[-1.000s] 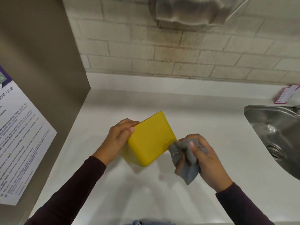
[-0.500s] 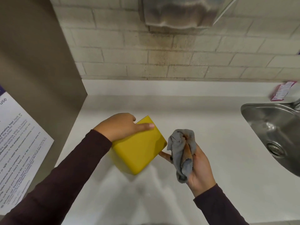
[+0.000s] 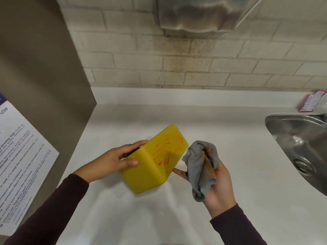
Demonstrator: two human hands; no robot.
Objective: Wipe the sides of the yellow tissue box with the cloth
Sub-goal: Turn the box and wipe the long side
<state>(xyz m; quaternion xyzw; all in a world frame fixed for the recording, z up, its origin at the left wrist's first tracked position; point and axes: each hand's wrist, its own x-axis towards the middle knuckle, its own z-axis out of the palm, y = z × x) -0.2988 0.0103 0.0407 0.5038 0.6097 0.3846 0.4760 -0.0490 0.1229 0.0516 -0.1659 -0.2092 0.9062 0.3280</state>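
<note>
A yellow tissue box [image 3: 150, 170] is held tilted above the white counter [image 3: 238, 156]. Its upward-facing side carries orange scribble marks. My left hand [image 3: 109, 162] grips the box from the left, thumb on the near face. My right hand [image 3: 215, 184] holds a bunched grey cloth [image 3: 200, 164] just right of the box, palm up. One finger of that hand touches the box's lower right edge. The cloth is close to the box's right corner but I cannot tell if it touches.
A steel sink [image 3: 299, 149] is set into the counter at the right. A metal dispenser [image 3: 198, 14] hangs on the brick wall above. A grey panel with a printed notice [image 3: 19, 165] stands at the left. A pink packet [image 3: 311, 101] lies behind the sink.
The box has been turned in my hands, so a side with orange marks now faces up. My right hand with the cloth has come off the box and opened palm up.
</note>
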